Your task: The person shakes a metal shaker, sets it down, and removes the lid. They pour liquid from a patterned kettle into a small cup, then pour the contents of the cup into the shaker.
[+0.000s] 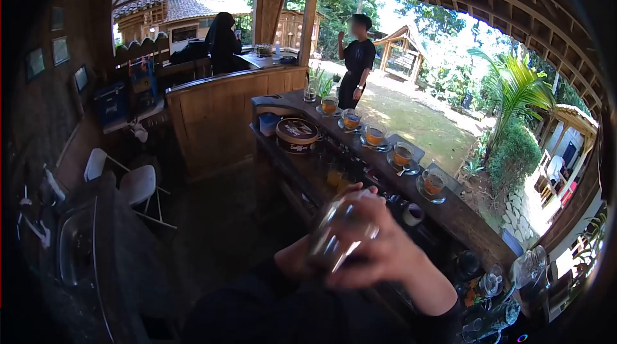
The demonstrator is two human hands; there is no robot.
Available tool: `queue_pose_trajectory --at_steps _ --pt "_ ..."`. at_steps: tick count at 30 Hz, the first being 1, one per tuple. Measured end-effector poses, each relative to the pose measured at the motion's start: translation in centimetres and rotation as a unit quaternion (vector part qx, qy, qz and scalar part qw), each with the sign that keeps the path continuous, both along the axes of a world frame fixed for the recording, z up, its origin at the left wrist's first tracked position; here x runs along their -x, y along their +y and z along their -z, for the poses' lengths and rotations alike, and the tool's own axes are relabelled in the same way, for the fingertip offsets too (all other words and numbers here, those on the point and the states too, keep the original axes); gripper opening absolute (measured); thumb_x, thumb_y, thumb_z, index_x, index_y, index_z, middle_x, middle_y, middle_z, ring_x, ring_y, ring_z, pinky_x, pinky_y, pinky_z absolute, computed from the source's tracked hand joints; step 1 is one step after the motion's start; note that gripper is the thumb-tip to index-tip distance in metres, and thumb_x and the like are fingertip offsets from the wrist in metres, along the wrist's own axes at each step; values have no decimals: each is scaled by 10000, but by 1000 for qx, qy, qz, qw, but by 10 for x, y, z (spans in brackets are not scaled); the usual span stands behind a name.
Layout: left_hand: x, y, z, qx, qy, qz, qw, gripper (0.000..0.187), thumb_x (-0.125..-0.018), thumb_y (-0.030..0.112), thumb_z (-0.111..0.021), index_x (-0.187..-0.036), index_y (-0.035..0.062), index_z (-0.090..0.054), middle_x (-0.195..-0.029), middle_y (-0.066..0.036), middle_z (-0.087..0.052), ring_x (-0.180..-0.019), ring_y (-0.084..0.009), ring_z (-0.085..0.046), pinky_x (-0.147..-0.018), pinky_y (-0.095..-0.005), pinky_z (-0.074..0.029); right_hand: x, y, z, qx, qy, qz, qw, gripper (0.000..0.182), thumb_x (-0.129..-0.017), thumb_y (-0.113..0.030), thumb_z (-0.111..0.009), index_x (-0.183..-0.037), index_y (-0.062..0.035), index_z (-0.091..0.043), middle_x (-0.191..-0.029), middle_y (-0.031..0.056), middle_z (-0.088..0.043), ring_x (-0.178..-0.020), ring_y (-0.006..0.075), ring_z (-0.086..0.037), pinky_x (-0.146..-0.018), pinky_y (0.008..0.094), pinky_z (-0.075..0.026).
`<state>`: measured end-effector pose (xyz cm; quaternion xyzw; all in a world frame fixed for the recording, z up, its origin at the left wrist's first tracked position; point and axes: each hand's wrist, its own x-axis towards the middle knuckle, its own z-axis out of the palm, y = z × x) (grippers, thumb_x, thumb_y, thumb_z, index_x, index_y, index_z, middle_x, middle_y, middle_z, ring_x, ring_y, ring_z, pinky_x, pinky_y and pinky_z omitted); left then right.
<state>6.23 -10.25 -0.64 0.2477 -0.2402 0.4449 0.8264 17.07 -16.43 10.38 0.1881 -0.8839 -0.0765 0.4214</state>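
A shiny, blurred metal container [342, 233] is held up in front of my body, tilted. My right hand [385, 241] is wrapped round its right side. Behind it, my left hand [352, 191] is mostly hidden; a few fingertips show at the top and the wrist at the lower left. Beyond my hands, several glass cups of amber drink, such as the nearest cup [433, 183], stand on saucers in a row along the wooden counter [469, 215]. A round brown tub [297, 132] sits on the lower shelf.
One person [357, 61] in black stands outside beyond the counter; another [223, 45] is at the back left. At the left are a folding chair [138, 183] and a sink [77, 251]. Glass jars [528, 267] stand at the lower right. A roll of tape [413, 214] lies near my right hand.
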Motion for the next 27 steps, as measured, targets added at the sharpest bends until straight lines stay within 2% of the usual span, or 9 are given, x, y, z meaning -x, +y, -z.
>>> queue_pose_trajectory --at_steps 4,8,10,11,15,20,21,25,27 --pt "9 10 -16 -144 -53 36 988 356 -891 374 -464 -1108 99 -524 -1092 -103 -499 -1066 -250 -486 -922 -420 -403 6 -4 11 -73 -2 0 997 502 -672 -199 -688 -1086 -428 -519 -1164 17 -503 -1113 331 -462 -909 539 -353" --pt "3 69 56 164 93 29 982 374 -800 237 -621 -1143 131 -518 -1081 -16 -570 -1071 -149 -517 -878 -348 -449 1 93 52 344 100 185 915 740 -521 -140 -817 -1184 -138 -487 -1132 109 -497 -1104 291 -479 -930 401 -375" --pt "9 72 56 149 64 91 982 359 -908 303 -381 -1177 96 -501 -1104 -74 -558 -1078 -221 -516 -904 -393 -434 1 101 56 439 184 177 862 734 -545 -202 -830 -1159 -18 -473 -1152 149 -464 -1111 283 -472 -915 360 -383" --pt "8 45 -3 83 138 -118 980 359 -903 327 -388 -1124 78 -522 -1093 -84 -566 -971 -207 -562 -835 -387 -459 -9 92 36 268 78 249 927 746 -564 -242 -823 -1178 -16 -464 -1190 152 -450 -1133 272 -464 -915 366 -388" --pt "30 64 -27 5 82 23 996 343 -795 355 -558 -1004 82 -559 -925 -138 -577 -859 -261 -571 -783 -378 -468 16 37 5 160 -22 120 980 433 -662 -298 -708 -1074 -243 -587 -1164 106 -488 -1096 355 -459 -943 479 -345" --pt "21 129 43 136 130 100 977 305 -820 348 -543 -1032 128 -552 -1009 -61 -566 -939 -197 -542 -815 -404 -448 1 124 52 186 47 247 950 794 -546 -287 -808 -1227 -109 -440 -1216 169 -416 -1127 377 -428 -930 479 -354" --pt "17 129 47 186 145 117 965 306 -819 326 -542 -1056 132 -552 -1011 -37 -575 -956 -200 -551 -824 -398 -447 3 136 61 285 130 333 890 987 -558 -255 -829 -1336 -103 -239 -1300 152 -347 -1186 302 -392 -941 448 -358" --pt "16 115 -14 117 131 169 970 349 -820 310 -547 -1093 95 -527 -1023 -63 -573 -965 -213 -557 -861 -374 -439 -15 103 49 470 336 217 787 574 -757 -206 -660 -1232 -20 -397 -1125 126 -495 -1010 230 -521 -852 332 -444" --pt "16 100 -49 16 181 88 979 397 -824 316 -553 -1116 53 -494 -1017 -122 -563 -956 -227 -557 -866 -370 -446 -21 83 49 695 331 110 629 512 -809 -195 -601 -1239 -11 -394 -1100 125 -513 -972 218 -540 -839 321 -456"
